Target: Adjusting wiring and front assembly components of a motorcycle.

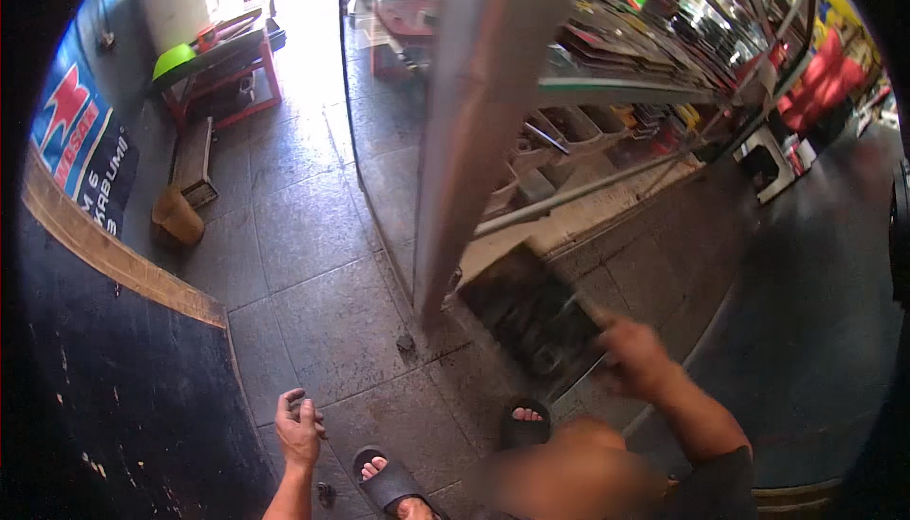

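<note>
A dark, flat rectangular tray (531,316) hangs tilted over the floor, held out in front of me. My right hand (635,357) grips it by its right-hand edge, with the fingers wrapped round the rim. The tray looks blackened, and motion blur hides whether anything lies in it. Lower left, my left hand (299,428) hangs free above the tiles, its fingers loosely bent and apart, with nothing in them. Below, my feet stand in black sandals (384,477).
A glass display case (455,141) with a metal corner post stands just beyond the tray, its shelves full of packets and bins. A black panel (123,368) with a wooden edge is at left. Farther off are a brown bucket (177,217) and a red-legged table (227,98).
</note>
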The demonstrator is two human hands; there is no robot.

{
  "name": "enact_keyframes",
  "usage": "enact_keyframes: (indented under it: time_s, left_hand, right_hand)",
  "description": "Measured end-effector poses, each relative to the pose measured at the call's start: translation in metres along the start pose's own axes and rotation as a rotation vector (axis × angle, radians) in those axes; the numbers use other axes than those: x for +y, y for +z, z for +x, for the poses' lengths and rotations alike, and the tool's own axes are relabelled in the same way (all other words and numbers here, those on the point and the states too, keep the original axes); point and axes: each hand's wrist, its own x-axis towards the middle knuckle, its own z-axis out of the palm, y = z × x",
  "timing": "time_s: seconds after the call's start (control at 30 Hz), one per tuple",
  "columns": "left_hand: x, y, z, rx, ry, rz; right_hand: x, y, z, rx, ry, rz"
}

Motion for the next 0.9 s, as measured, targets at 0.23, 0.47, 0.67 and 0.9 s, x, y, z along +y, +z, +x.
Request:
enact_keyframes:
  time_s: [0.23,0.47,0.67,0.9]
  left_hand:
    - [-0.024,-0.01,-0.02,0.03,-0.051,0.209]
    - [-0.06,-0.034,-0.111,0.041,-0.079,0.566]
    - [-0.043,-0.027,-0.103,0.071,-0.221,0.606]
    - [-0.076,-0.017,-0.09,0.135,-0.169,0.585]
  right_hand:
    - [0.103,-0.066,0.012,0.53,0.212,-0.112]
    - [0.182,-0.11,0.144,0.574,0.096,-0.163]
    - [0.243,-0.095,0.259,0.276,0.314,-0.573]
    - [0.295,-0.11,0.293,0.359,0.195,-0.673]
